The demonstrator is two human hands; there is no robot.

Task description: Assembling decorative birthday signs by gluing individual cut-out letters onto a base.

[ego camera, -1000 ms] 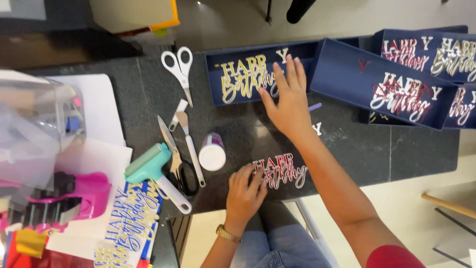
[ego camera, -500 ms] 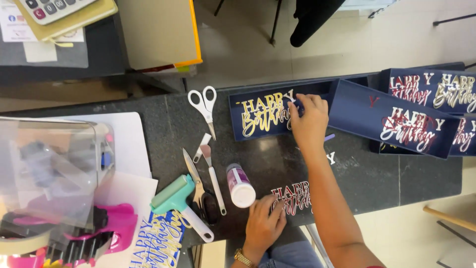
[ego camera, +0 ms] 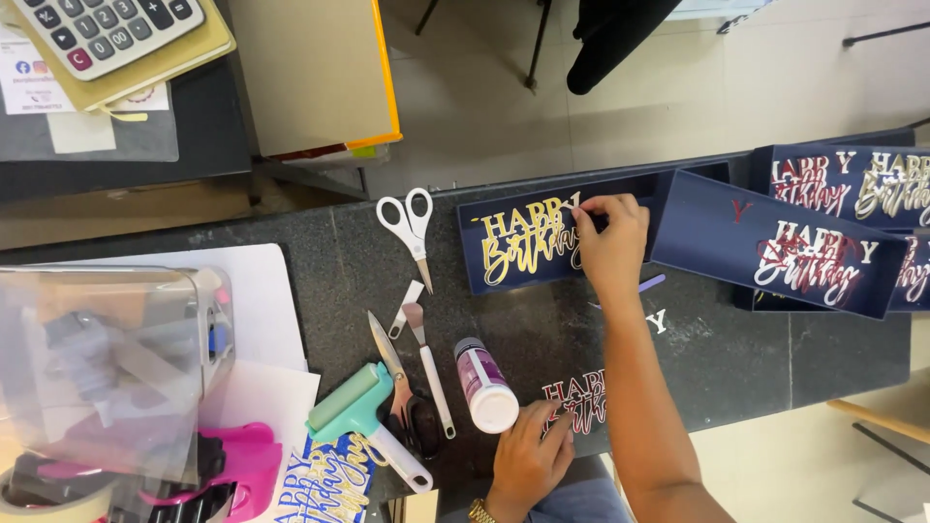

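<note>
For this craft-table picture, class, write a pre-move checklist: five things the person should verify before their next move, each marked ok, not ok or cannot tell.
1. Right hand is on the gold lettering of the navy box: ok, fingertips touch its right end.
2. Last gold letter seated straight: cannot tell, the fingers cover it.
3. Left hand steadies the red lettering cutout: ok, it rests on its lower left edge.
4. Glue bottle is capped: ok, white cap on, bottle lying on its side.
5. Scissors are clear of both hands: ok, closed, lying left of the box.
</note>
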